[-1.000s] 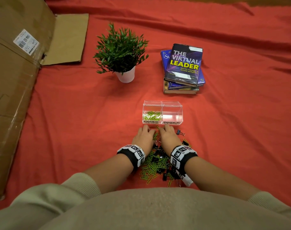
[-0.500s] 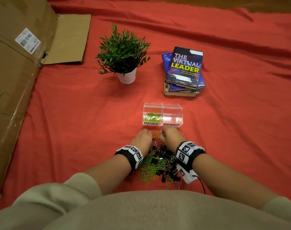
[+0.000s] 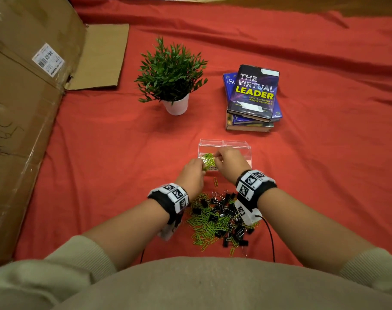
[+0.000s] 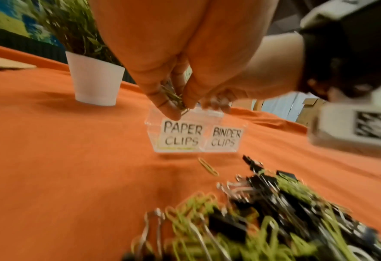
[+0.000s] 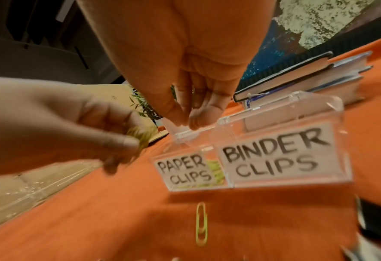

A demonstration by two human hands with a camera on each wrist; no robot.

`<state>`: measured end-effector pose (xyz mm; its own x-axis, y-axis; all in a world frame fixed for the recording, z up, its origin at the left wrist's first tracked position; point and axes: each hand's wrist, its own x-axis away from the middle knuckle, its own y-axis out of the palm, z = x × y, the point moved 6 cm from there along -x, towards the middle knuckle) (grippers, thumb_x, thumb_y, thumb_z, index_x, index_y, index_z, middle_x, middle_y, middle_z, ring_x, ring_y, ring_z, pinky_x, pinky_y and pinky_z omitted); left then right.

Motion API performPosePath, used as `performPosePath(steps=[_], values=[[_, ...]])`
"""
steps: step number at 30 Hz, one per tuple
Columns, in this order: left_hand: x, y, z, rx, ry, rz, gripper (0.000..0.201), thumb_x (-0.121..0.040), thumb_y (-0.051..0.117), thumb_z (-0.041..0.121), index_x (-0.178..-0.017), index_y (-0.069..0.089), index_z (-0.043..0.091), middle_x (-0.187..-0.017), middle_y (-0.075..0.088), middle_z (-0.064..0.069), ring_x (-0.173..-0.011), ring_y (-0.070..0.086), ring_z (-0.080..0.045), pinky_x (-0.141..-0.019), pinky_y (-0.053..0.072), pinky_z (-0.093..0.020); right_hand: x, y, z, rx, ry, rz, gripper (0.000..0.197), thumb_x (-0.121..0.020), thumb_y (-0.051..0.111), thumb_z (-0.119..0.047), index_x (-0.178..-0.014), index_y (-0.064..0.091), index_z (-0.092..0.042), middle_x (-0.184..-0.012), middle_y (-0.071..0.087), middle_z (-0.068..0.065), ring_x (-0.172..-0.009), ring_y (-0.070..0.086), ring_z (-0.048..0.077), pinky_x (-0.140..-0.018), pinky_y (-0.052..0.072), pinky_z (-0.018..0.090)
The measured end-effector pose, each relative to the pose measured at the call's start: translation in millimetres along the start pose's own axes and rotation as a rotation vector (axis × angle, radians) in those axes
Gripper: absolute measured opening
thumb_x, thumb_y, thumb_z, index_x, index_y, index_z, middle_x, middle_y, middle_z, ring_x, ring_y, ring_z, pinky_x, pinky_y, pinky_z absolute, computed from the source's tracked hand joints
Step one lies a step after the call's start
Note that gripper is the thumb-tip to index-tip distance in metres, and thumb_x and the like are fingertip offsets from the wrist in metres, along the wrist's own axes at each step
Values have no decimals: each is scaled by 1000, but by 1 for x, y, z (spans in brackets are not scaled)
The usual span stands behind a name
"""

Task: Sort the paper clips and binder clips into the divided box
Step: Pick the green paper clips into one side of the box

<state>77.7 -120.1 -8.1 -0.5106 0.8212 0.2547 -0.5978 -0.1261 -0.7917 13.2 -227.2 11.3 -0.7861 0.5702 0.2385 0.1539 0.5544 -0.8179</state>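
A clear divided box (image 3: 235,143) stands on the red cloth, its fronts labelled PAPER CLIPS (image 4: 182,137) and BINDER CLIPS (image 5: 274,153). Green paper clips (image 3: 208,158) lie in its left compartment. My left hand (image 3: 192,175) pinches a small bunch of green paper clips (image 4: 174,100) just in front of that compartment. My right hand (image 5: 188,118) hangs over the same compartment, fingers straight and pointing down, with nothing visible between them. A mixed pile of green paper clips and black binder clips (image 3: 215,220) lies under my wrists. One loose paper clip (image 5: 201,224) lies between pile and box.
A potted plant (image 3: 171,77) stands behind the box to the left and a stack of books (image 3: 253,97) to the right. A large cardboard box (image 3: 22,108) lines the left side, with a flat cardboard sheet (image 3: 101,57) beside it.
Both hands have lifted from the pile's far edge and moved forward to the box. The left hand now carries green paper clips; the right hand has reached over the left compartment.
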Motion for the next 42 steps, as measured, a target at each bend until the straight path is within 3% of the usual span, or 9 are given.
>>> performPosePath(steps=[3,6,9,13,19,23,28,36,42], values=[[-14,-19,9,23,48,63,10,-94,46,5,-103,51,6,-104,52,-6,-96,48,-20,-85,39,-29,27,27,12,33,19,-123,18,-91,48,-11,-95,65,-7,-93,68,8,-80,64,21,-74,55,30],[-36,-28,17,1,67,72,11,-93,47,5,-103,51,3,-108,54,-14,-100,51,-29,-87,42,-37,38,56,20,120,2,-230,20,-90,47,-10,-101,62,-3,-104,63,13,-94,62,29,-87,52,39],[-57,-27,24,-46,52,41,13,-92,50,5,-105,51,3,-110,54,-16,-103,52,-31,-89,43,-39,32,60,20,155,-1,-201,26,-90,50,-11,-112,57,0,-117,54,15,-107,56,32,-94,49,42],[-64,-14,22,-103,58,-54,22,-89,57,6,-110,54,4,-116,56,-15,-108,53,-31,-93,42,-37,31,69,14,229,-56,-191,20,-86,50,1,-106,54,2,-117,50,17,-109,51,33,-87,48,41],[-19,-23,18,-107,186,93,16,-88,61,20,-103,58,17,-110,57,2,-106,47,-17,-91,40,-30,32,68,24,149,-6,-211,23,-84,49,-2,-105,58,-1,-113,59,16,-102,58,33,-89,50,40],[22,2,-9,-120,107,-142,8,-89,58,21,-96,58,19,-97,56,6,-91,56,-13,-80,50,-26,37,49,30,-130,158,-183,18,-93,47,-10,-101,63,-9,-94,65,6,-70,59,16,-68,54,28],[56,36,-34,-270,87,-353,26,-83,66,33,-102,57,17,-107,60,-3,-97,58,-23,-80,49,-33,56,51,19,-329,207,-278,18,-94,48,-17,-86,64,-13,-76,65,2,-62,55,15,-55,48,28],[59,42,-30,-368,195,-310,26,-88,55,23,-109,53,6,-112,54,-14,-103,56,-33,-84,45,-40,85,88,-3,100,-115,-425,29,-84,50,0,-105,68,-9,-111,59,10,-104,58,27,-92,46,33],[46,15,-32,-223,184,-107,17,-93,52,23,-102,57,9,-104,55,-9,-94,58,-27,-80,47,-37,78,62,34,107,20,-278,24,-89,50,0,-101,68,-9,-113,61,7,-97,61,21,-83,47,22]])
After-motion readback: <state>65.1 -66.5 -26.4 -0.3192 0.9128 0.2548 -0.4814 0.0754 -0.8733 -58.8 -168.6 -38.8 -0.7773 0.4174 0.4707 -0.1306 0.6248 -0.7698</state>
